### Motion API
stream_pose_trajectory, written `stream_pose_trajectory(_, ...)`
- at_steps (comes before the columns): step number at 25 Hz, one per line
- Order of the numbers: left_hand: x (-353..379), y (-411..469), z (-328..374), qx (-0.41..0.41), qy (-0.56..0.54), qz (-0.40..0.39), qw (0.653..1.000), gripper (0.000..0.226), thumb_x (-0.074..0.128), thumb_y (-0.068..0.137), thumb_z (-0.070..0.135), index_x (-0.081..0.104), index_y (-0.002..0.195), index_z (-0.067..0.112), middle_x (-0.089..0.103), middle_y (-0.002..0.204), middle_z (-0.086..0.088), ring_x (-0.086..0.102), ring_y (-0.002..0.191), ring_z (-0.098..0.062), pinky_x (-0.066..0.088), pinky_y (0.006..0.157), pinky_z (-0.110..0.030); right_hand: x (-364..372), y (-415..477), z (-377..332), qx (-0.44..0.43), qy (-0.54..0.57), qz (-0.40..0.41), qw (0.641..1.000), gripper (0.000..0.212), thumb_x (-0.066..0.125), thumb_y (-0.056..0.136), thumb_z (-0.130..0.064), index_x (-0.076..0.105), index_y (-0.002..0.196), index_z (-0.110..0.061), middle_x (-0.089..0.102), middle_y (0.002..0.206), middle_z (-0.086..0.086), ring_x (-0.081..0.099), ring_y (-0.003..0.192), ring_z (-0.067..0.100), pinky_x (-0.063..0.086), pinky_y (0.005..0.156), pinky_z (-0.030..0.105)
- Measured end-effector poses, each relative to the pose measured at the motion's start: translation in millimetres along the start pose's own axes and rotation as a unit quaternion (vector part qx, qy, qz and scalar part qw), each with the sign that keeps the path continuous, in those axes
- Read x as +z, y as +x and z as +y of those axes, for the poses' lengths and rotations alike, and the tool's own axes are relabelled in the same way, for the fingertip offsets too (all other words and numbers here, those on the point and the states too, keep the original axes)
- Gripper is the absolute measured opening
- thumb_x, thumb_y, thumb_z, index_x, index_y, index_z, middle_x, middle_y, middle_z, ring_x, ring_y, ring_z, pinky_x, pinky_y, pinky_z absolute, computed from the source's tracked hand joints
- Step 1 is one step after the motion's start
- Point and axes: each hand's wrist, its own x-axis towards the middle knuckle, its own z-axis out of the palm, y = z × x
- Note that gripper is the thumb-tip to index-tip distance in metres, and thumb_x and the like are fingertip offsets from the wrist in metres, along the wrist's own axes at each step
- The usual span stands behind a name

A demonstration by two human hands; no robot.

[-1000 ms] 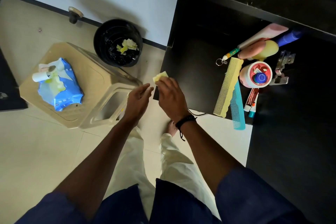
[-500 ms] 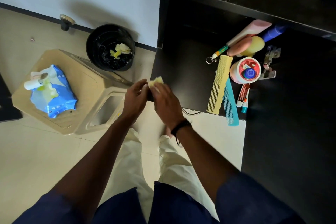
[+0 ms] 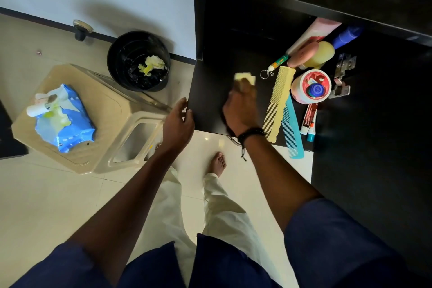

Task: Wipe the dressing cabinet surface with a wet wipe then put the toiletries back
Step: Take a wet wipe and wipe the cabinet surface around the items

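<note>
My right hand [image 3: 240, 107] presses a small folded yellow wet wipe [image 3: 245, 77] onto the black dressing cabinet surface [image 3: 210, 96], with the fingers lying over it; the hand is motion-blurred. My left hand [image 3: 178, 121] hangs relaxed at the cabinet's front left corner and holds nothing. Just right of the wipe, toiletries are bunched together: a yellow comb [image 3: 278, 105], a teal comb [image 3: 292, 133], a pink jar [image 3: 311, 86], two small tubes [image 3: 309, 121], a pink tube [image 3: 313, 33], a blue bottle [image 3: 346, 35] and a yellow bottle [image 3: 321, 54].
On the floor to the left, a beige plastic stool [image 3: 105, 112] carries a blue wet-wipe pack [image 3: 65, 124]. A black bin [image 3: 138, 61] with used wipes stands by the wall. A metal hinge [image 3: 342, 77] lies right of the jar. A shelf overhangs the cabinet's back.
My right hand carried the wipe from in front of the cabinet corner onto the surface, toward the combs. My left hand let go of the wipe and stayed near the corner.
</note>
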Motion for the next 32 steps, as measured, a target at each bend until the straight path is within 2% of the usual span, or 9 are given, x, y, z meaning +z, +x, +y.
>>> stream_pose_trajectory(3,-1,4,4,0.029,-0.004,0.005,1.0,0.043,0.04,0.097,0.017,0.045,0.139,0.014,0.052,0.139,-0.002,0.05,0.125,-0.015,0.039,0.102,-0.026,15,-33,-36,-0.172,0.025,-0.055,0.983,0.047,0.052,0.086,0.001,0.05,0.133,0.001,0.05,0.136,0.019,0.045,0.129,0.035,0.04,0.107,0.037)
stream_pose_trajectory(5,-5,6,12,0.047,0.002,0.003,0.999,0.04,0.039,0.098,0.013,0.046,0.138,0.012,0.052,0.138,-0.003,0.049,0.12,-0.009,0.035,0.095,-0.019,13,-36,-26,-0.21,0.025,-0.052,0.976,0.052,0.052,0.082,0.006,0.049,0.134,0.001,0.051,0.137,0.019,0.046,0.129,0.036,0.04,0.107,0.039)
stream_pose_trajectory(9,-9,7,21,0.058,0.048,-0.01,0.997,0.03,0.038,0.099,0.011,0.052,0.125,0.004,0.06,0.122,-0.013,0.055,0.106,-0.024,0.032,0.078,-0.02,-20,45,12,-0.068,-0.016,-0.028,0.997,0.051,0.049,0.084,-0.001,0.045,0.135,0.001,0.043,0.14,0.022,0.043,0.127,0.038,0.034,0.107,0.038)
stream_pose_trajectory(15,-15,11,23,0.055,0.1,-0.031,0.993,0.033,0.039,0.099,0.014,0.05,0.129,0.009,0.06,0.125,-0.013,0.056,0.111,-0.031,0.043,0.087,-0.035,-46,134,-2,-0.017,-0.068,-0.083,0.994,0.059,0.056,0.087,-0.015,0.035,0.142,-0.002,0.041,0.143,0.023,0.037,0.134,0.038,0.033,0.11,0.038)
stream_pose_trajectory(18,-18,12,25,0.053,0.116,-0.056,0.99,0.036,0.039,0.099,0.015,0.046,0.134,0.013,0.059,0.128,-0.011,0.055,0.113,-0.032,0.044,0.09,-0.037,-23,110,-33,-0.082,0.009,-0.083,0.993,0.054,0.055,0.08,-0.003,0.048,0.133,-0.004,0.042,0.143,0.016,0.041,0.13,0.036,0.037,0.109,0.034)
stream_pose_trajectory(23,-23,4,26,0.039,0.132,-0.099,0.985,0.038,0.037,0.098,0.015,0.043,0.135,0.017,0.059,0.125,-0.01,0.057,0.11,-0.029,0.044,0.087,-0.035,10,16,-49,-0.18,0.053,-0.005,0.982,0.031,0.058,0.077,0.01,0.067,0.106,0.001,0.065,0.111,0.019,0.062,0.098,0.038,0.054,0.087,0.037)
stream_pose_trajectory(27,-35,-18,35,0.034,0.092,-0.13,0.987,0.038,0.04,0.099,0.024,0.045,0.137,0.019,0.062,0.126,-0.006,0.061,0.103,-0.02,0.049,0.085,-0.032,-29,-37,-30,-0.057,0.133,-0.078,0.986,0.031,0.053,0.088,0.004,0.066,0.115,-0.004,0.066,0.117,0.013,0.061,0.112,0.029,0.048,0.099,0.03)
stream_pose_trajectory(29,-44,-34,44,0.045,0.068,-0.134,0.988,0.043,0.043,0.099,0.027,0.043,0.14,0.016,0.055,0.136,-0.007,0.057,0.118,-0.02,0.046,0.098,-0.032,-80,-48,-32,-0.002,0.182,0.038,0.983,0.026,0.051,0.094,-0.01,0.066,0.116,-0.007,0.066,0.119,0.008,0.061,0.111,0.022,0.043,0.093,0.016)
stream_pose_trajectory(32,-56,-51,61,0.077,0.033,-0.134,0.987,0.045,0.045,0.099,0.023,0.039,0.142,0.013,0.049,0.142,-0.005,0.05,0.127,-0.019,0.039,0.099,-0.026,-173,-48,-45,-0.067,0.252,0.31,0.914,0.028,0.053,0.094,-0.017,0.067,0.113,-0.004,0.067,0.117,0.009,0.061,0.111,0.018,0.046,0.098,0.022)
